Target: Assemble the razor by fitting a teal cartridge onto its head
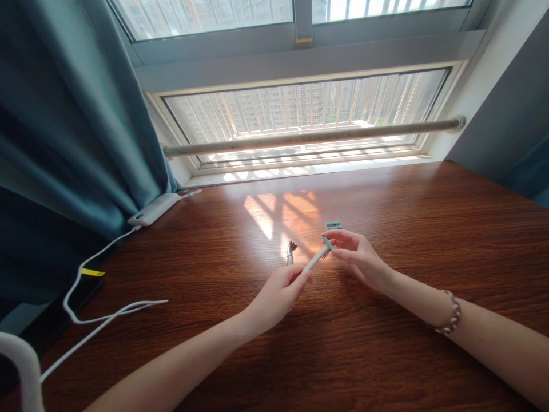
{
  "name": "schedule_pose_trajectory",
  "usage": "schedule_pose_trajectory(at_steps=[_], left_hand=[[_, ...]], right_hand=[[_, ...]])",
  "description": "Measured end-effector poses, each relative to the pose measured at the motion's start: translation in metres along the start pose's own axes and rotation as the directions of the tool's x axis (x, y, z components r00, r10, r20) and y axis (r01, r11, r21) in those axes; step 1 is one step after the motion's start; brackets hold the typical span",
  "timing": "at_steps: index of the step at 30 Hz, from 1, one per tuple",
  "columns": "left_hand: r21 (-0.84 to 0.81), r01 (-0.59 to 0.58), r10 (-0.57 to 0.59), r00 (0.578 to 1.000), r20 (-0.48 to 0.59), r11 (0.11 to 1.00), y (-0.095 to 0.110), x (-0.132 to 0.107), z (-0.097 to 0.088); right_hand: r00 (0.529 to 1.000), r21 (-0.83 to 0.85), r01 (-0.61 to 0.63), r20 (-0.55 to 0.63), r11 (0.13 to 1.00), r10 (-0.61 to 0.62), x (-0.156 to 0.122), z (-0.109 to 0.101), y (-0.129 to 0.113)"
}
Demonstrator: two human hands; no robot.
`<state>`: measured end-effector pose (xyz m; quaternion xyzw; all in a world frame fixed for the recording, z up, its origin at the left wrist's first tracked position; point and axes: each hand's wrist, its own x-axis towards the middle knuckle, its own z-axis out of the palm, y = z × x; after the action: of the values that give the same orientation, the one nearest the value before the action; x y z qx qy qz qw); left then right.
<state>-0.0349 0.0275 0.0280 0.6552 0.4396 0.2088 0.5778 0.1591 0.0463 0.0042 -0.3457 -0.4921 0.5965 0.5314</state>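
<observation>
My left hand (281, 292) is closed around the lower handle of a slim white razor-like tool (316, 258) with a row of short comb-like teeth near its top. At its tip sits a small teal head (327, 242), and my right hand (358, 254) pinches this head between thumb and fingers. Just beyond my right fingertips a second teal piece (333, 225), like a razor cartridge, lies on the table. A shiny metal handle-like piece (290, 252) rests past my left hand, its near end partly hidden by that hand.
The brown wooden table (206, 343) runs up to a window with a horizontal rail (313, 137). At the left are a blue curtain (81, 114), a white power strip or adapter (154, 209), a white cable (103, 317) and a curved white stand (23, 360).
</observation>
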Motion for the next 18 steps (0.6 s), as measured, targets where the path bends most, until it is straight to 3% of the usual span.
schedule_pose_trajectory(at_steps=[5,10,18], left_hand=[[-0.050,-0.069,0.066,0.996,-0.052,0.996,-0.0014,0.0026,-0.0038],[0.041,-0.074,0.076,0.995,-0.067,0.996,-0.0013,0.0033,-0.0046],[0.040,-0.099,0.102,0.993,-0.065,0.994,-0.0007,0.0022,-0.0032]], right_hand=[[0.998,-0.153,0.049,-0.029,0.987,-0.054,0.0043,-0.0057,0.0033],[0.998,-0.172,0.065,-0.015,0.983,-0.069,0.0034,-0.0052,0.0043],[0.997,-0.179,0.072,-0.001,0.981,-0.073,0.0023,-0.0045,0.0030]])
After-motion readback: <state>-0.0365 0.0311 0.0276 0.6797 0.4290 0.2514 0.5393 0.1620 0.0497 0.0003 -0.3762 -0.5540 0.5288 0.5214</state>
